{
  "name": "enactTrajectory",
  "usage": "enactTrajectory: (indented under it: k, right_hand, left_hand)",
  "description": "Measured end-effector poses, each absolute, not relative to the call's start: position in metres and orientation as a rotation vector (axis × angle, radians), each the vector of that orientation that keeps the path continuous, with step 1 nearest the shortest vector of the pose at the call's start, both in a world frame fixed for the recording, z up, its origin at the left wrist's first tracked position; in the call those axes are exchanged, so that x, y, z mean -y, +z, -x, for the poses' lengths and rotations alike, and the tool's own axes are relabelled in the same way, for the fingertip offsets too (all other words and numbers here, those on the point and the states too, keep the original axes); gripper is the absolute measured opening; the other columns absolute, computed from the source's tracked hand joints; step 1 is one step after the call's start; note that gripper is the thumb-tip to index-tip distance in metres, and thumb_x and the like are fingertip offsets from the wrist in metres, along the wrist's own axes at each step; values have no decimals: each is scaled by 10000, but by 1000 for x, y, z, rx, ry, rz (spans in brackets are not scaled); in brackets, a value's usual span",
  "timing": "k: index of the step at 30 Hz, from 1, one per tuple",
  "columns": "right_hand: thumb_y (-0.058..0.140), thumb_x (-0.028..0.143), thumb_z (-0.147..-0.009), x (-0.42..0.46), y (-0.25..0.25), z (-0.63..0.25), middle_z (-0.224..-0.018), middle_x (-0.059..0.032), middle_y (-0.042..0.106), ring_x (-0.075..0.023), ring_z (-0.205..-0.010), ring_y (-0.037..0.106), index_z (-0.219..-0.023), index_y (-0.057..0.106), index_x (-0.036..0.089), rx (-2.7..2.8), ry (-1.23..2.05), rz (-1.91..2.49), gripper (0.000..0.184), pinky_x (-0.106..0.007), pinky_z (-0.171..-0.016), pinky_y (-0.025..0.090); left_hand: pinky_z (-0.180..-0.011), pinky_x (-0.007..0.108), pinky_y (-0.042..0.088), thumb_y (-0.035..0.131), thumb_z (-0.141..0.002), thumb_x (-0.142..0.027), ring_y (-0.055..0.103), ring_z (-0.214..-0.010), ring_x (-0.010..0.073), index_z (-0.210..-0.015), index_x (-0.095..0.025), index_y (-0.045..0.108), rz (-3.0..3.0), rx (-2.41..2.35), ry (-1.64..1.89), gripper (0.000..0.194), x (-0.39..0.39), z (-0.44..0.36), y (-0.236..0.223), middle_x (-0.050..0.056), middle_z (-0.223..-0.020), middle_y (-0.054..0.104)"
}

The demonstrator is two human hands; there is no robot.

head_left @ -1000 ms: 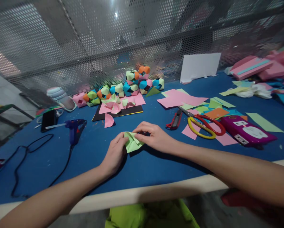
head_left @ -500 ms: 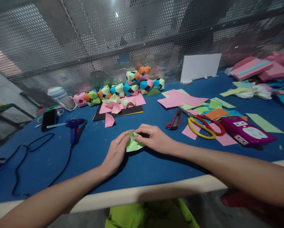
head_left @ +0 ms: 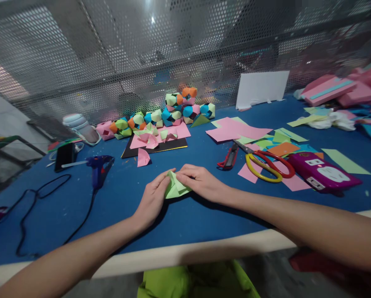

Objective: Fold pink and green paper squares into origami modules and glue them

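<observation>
A light green sheet of folded paper (head_left: 174, 188) lies between my two hands, low over the blue table (head_left: 185, 225). My left hand (head_left: 154, 196) grips its left side with the thumb on top. On the other side, my right hand (head_left: 204, 182) presses a folded flap with its thumb, fingers closed around the far edge. A small pink folded piece (head_left: 143, 157) rests just beyond my left hand. Farther back, several pink and green folded pieces (head_left: 151, 134) sit on pink paper over a black sheet (head_left: 173, 146).
A blue glue gun (head_left: 97, 169) with its cord and a phone (head_left: 65, 156) lie left. To the right are a red box cutter (head_left: 229, 158), scissors (head_left: 267, 165), a purple power strip (head_left: 321, 171) and coloured paper. Folded paper balls (head_left: 173, 116) line the back by the mesh.
My right thumb has shifted slightly, and a flap of the green paper now lies folded flatter with a straight diagonal edge. My left hand has barely moved.
</observation>
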State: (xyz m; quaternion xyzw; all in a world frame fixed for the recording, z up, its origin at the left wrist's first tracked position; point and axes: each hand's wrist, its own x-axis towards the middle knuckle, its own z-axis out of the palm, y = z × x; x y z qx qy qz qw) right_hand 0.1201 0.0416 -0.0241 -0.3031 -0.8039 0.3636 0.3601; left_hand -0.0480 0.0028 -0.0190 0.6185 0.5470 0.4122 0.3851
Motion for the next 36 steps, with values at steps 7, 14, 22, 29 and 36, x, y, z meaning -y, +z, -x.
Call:
enactTrajectory:
  k: [7,14,22,29,36]
  right_hand:
    - [467,215,-896,-42,-24,-120,-766,-15,544,-108,-724,515,-752,618,140,2082,863,778,222,-232,-677,388]
    - [491,186,-882,-43,-24,-121,-717,-8,532,-102,-676,505,-698,608,138,2113,734,766,223,-228,-646,384]
    - [515,209,-874,-42,-23,-122,-690,-3,528,-98,-656,504,-670,607,135,2085,735,755,235,-222,-624,373]
    - [445,230,-918,-41,-25,-121,-772,-29,587,-118,-733,543,-844,644,143,2045,696,773,230,-242,-681,417]
    - [521,170,-868,-42,-27,-119,-827,-42,627,-127,-779,575,-886,660,146,2035,664,732,142,-251,-717,441]
  left_hand:
    - [-943,320,401,462,-861,-397,564,-1067,226,-1202,-143,607,-1558,-1372,1031,450,-2,47,-17,80,-1184,642]
    - [-893,297,417,456,-858,-396,567,-1044,221,-1191,-144,610,-1548,-1373,1004,445,-3,47,-17,74,-1153,652]
    - [-845,268,418,456,-859,-387,574,-972,198,-1139,-155,635,-1567,-1388,998,405,-1,46,-14,50,-1090,667]
    - [-695,233,397,461,-869,-410,526,-777,150,-1000,-149,645,-1551,-1333,1046,345,-2,47,-18,22,-875,641]
    - [-543,217,308,473,-851,-442,352,-605,109,-685,-166,506,-1567,-1362,1029,324,-2,47,-19,-33,-638,414]
